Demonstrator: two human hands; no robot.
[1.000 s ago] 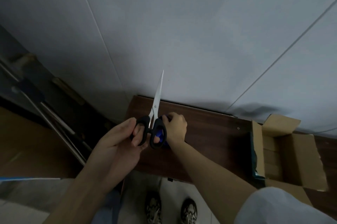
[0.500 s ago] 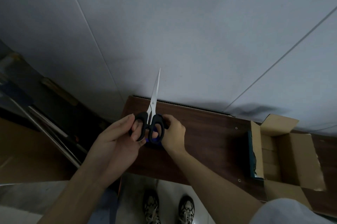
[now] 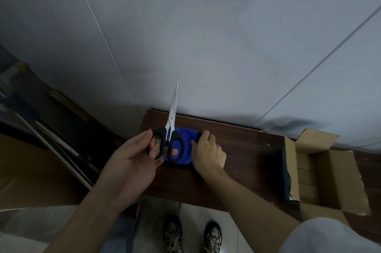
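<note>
Currently left grip (image 3: 134,162) holds scissors (image 3: 171,123) by loops, blades together, pointing wallward; blue cloth (image 3: 186,139) just beneath, right grip (image 3: 208,153) pinching its right edge on bench (image 3: 247,160).

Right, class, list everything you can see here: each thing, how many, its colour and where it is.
scissors: one, black handles, silver blades, held above the table, blades closed and pointing towards the wall
cloth: one, blue, lying on the table behind the scissors' handles
table: one, dark brown wood, against the wall
cardboard box: one, brown, open, at the table's right end
metal poles: a few, grey, at the left
shoes: two, grey, on the floor below
wall: one, pale grey, behind the table
left hand: one, grips the scissors' handles
right hand: one, holds the cloth's right edge
</note>
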